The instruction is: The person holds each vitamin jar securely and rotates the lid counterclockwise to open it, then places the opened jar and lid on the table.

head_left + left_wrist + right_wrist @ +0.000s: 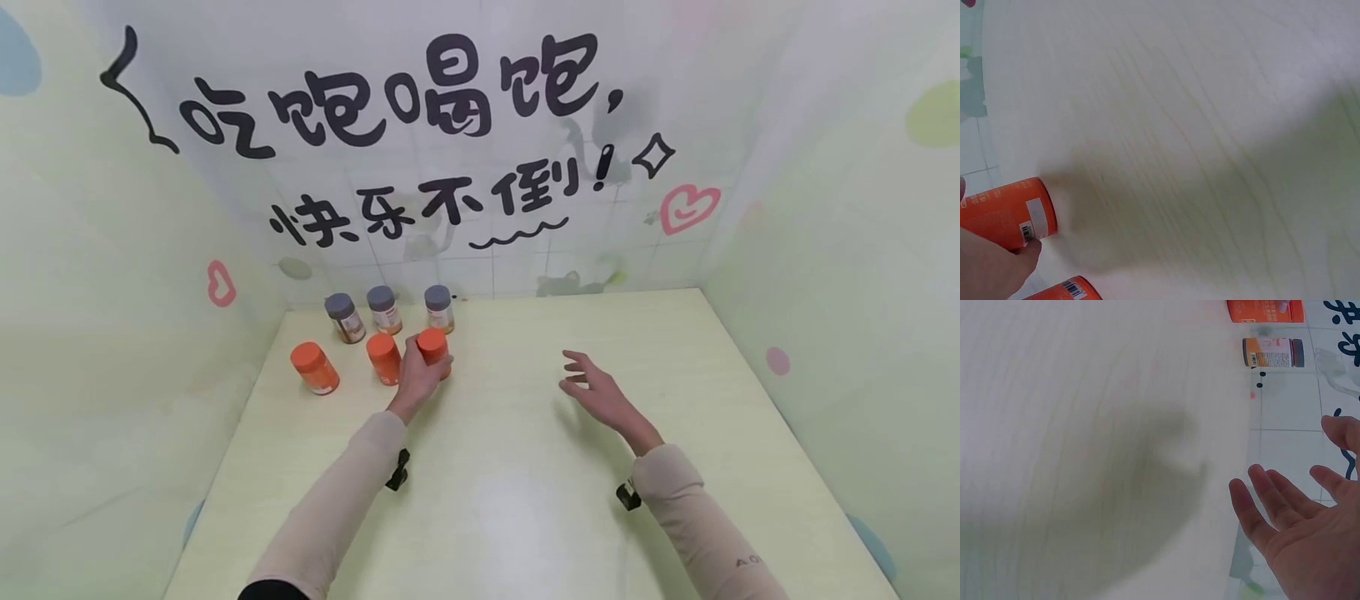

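Note:
My left hand [420,371] grips an orange jar [432,340] with an orange lid, its fingers and thumb around the sides. In the left wrist view the thumb lies by a white label low on this jar [997,212]; whether its base touches the table I cannot tell. A second orange jar [384,360] stands just left of that hand, and a third orange jar [315,368] farther left. Over the table's right half hovers my right hand [600,396], fingers loosely spread and holding nothing, as the right wrist view also shows with the hand [1310,537].
Behind the orange jars, near the back wall, stand three grey-lidded jars: a left one [345,318], a middle one [385,311] and a right one [439,310]. The pale table [510,467] is bounded by a left wall [135,333], a right wall [862,292] and a lettered back wall [495,267].

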Available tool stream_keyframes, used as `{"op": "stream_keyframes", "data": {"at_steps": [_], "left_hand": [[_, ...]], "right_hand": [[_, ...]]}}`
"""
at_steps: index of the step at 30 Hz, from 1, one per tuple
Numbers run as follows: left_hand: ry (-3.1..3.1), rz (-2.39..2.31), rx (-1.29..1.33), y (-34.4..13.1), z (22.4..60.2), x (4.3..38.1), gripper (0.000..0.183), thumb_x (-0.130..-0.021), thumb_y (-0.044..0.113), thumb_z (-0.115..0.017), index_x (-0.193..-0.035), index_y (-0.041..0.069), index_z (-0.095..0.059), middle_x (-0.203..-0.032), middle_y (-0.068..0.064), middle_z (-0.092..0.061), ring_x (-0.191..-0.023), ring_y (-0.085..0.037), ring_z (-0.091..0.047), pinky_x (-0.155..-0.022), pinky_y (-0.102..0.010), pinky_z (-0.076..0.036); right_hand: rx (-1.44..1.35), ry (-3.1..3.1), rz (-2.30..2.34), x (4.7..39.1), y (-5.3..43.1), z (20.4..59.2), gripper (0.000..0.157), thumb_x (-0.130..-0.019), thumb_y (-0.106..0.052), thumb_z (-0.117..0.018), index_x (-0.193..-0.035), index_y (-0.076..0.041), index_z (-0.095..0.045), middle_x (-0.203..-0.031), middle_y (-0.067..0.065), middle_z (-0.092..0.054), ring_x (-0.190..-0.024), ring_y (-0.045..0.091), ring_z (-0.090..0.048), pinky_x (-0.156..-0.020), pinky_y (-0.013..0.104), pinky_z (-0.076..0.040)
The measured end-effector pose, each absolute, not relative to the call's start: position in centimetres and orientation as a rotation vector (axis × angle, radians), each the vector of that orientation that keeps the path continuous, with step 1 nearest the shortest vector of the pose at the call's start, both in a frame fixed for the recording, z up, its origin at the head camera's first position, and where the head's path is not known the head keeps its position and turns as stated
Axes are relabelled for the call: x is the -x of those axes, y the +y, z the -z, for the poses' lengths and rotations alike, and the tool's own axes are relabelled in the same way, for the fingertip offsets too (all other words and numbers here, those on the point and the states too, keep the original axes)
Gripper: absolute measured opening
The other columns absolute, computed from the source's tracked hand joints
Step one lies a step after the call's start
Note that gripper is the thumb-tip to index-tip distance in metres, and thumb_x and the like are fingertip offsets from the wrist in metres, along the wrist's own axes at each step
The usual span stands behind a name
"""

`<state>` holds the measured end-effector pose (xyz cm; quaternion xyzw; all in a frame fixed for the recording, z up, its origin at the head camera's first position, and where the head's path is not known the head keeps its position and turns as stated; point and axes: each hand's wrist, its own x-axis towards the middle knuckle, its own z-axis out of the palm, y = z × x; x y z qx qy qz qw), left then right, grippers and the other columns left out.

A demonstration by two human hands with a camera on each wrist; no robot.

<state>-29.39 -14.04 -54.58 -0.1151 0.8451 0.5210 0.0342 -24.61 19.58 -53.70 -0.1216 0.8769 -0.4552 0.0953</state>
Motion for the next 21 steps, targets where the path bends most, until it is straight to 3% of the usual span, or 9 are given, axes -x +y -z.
{"op": "stream_keyframes", "data": {"at_steps": [11, 21], "left_hand": [[2.581, -1.639, 0.35, -14.1, 56.8, 29.7, 0.069, -0.096, 0.031, -0.065, -0.149, 0.011, -0.026, -0.154, -0.011, -0.04, -0.143, -0.03, -0.039, -0.121, -0.052, -0.028], [2.592, -1.731, 0.197, -12.0, 57.6, 27.9, 0.064, -0.091, 0.04, -0.069, -0.142, 0.018, -0.039, -0.135, -0.005, -0.052, -0.124, -0.026, -0.05, -0.11, -0.051, -0.042]], "right_hand": [[0.287, 2.469, 1.518, 24.4, 18.6, 56.0, 0.057, -0.103, -0.025, -0.051, -0.154, -0.012, -0.03, -0.148, 0.024, -0.047, -0.131, 0.041, -0.052, -0.098, 0.049, -0.051], [0.273, 2.427, 1.591, 24.1, 17.6, 57.2, 0.055, -0.102, -0.027, -0.054, -0.151, -0.012, -0.036, -0.142, 0.018, -0.055, -0.126, 0.035, -0.056, -0.093, 0.043, -0.054]]}}
